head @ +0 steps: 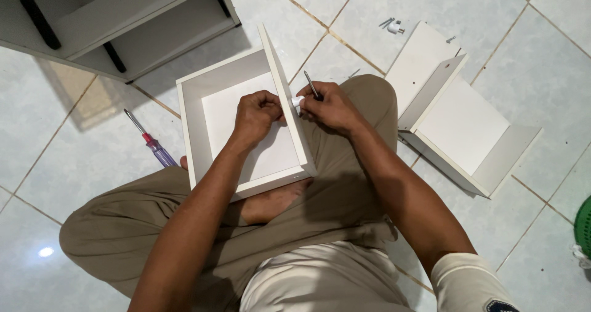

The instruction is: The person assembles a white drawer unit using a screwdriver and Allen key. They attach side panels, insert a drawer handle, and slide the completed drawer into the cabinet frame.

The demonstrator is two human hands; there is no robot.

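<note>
From the head view, I sit cross-legged on the tiled floor (542, 72) with a white drawer box (246, 115) resting on my lap, its open side up and its tall front panel (284, 90) standing on edge along the right.

My left hand (257, 113) is inside the box, fingers curled shut and pressed against the inner face of that panel. My right hand (329, 105) is on the outer face, directly opposite the left one, fingers pinched together around a small white knob (297, 102) that sits against the panel. A thin metal tool (311, 84) pokes up out of that same hand towards 11 o'clock; I cannot tell exactly how it is gripped. The two hands nearly meet, with only the panel between them.

At 9 o'clock from the box, a screwdriver (149, 142) with a red and purple handle lies on the floor, its shaft pointing to 11 o'clock, well apart from my hands. At 3 o'clock lies a second white drawer (462, 124), partly put together, tilted on the tiles. Beyond it, at about 1 o'clock, a few loose small fittings (393, 25) are scattered on the floor. At 11 o'clock stands a white cabinet frame (123, 16) with dark runners. A bit of green basket (585, 226) shows at the right edge, around 4 o'clock.
</note>
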